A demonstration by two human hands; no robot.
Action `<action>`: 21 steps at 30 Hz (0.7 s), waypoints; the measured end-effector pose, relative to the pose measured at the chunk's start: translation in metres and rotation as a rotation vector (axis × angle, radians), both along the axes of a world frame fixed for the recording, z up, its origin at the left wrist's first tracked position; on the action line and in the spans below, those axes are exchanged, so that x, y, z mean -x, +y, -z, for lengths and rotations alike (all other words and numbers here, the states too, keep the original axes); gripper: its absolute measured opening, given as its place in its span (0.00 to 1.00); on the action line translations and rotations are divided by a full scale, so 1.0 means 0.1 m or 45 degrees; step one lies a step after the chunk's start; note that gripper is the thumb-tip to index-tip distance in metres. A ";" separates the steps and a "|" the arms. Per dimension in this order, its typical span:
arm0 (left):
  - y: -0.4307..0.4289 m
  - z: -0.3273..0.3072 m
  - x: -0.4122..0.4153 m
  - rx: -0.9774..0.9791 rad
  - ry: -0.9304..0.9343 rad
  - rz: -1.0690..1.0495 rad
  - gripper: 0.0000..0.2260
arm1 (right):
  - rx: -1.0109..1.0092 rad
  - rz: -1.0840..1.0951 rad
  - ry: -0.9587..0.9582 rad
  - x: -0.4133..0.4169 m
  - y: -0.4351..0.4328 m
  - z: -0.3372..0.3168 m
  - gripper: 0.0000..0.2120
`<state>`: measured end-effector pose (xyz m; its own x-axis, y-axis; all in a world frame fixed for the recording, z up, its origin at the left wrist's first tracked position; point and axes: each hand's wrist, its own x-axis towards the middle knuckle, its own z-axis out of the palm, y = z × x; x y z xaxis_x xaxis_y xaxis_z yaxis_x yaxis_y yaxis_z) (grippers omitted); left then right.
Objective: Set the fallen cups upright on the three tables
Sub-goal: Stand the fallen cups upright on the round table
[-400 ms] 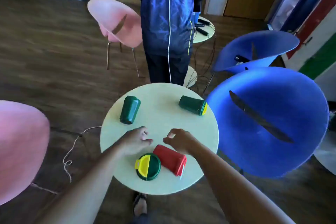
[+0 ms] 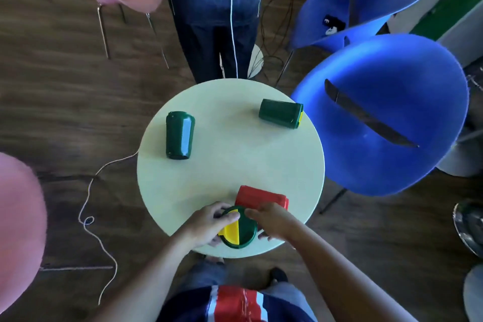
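Head view
Table: you stand at the near edge of the round table (image 2: 230,170), looking straight down; four cups are on it.
Lidded cup: the green cup with the yellow-and-green lid (image 2: 238,227) stands upright at the near edge, lid facing you.
Left hand: your left hand (image 2: 206,227) wraps the lidded cup from its left side, fingertips (image 2: 231,215) curled over the lid rim. It is closed on that cup, not spread.
Red cup: the red cup (image 2: 261,197) lies on its side, touching the lidded cup's far-right side. Its long axis runs roughly left to right; its near part is hidden by your hand.
Right hand: your right hand (image 2: 271,222) lies over the near side of the red cup, fingers curled down around it. Contact looks likely, but you cannot tell how firm the grip is.
Nearer hand: the right hand is the one on the red cup; the left is taken up by the lidded cup.
Left green cup: the left green cup (image 2: 180,134) lies on its side, well ahead and left of your hands, long axis running away from you.
Right green cup: the right green cup (image 2: 281,113) lies on its side, far right, near the blue chair (image 2: 392,117), lid end pointing right.
Next move, as a judgement: tip the red cup up with the right hand, then reach forward for the two green ones.
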<state>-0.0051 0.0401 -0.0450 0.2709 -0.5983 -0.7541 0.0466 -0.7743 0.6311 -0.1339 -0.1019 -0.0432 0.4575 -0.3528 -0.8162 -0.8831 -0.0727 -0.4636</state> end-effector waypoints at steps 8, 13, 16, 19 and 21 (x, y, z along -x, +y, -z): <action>0.00 0.04 -0.29 0.150 0.001 -0.166 0.11 | 0.144 0.249 -0.213 -0.12 0.12 -0.09 0.09; -0.14 -0.05 -0.66 0.194 -0.070 -0.286 0.09 | 0.101 0.410 -0.398 -0.43 0.05 -0.20 0.05; -0.31 -0.04 -0.82 0.198 -0.153 -0.313 0.12 | 0.128 0.427 -0.439 -0.63 -0.06 -0.16 0.06; -0.51 0.00 -0.91 0.175 -0.190 -0.371 0.14 | 0.132 0.455 -0.432 -0.80 -0.21 -0.08 0.10; -0.62 0.03 -0.95 0.157 -0.196 -0.412 0.12 | 0.170 0.441 -0.421 -0.89 -0.31 -0.05 0.11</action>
<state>0.0901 -0.0221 -0.0484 0.5654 -0.5467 -0.6175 0.1739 -0.6529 0.7372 -0.0448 -0.1332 -0.0382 0.5216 -0.6212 -0.5848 -0.6733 0.1213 -0.7294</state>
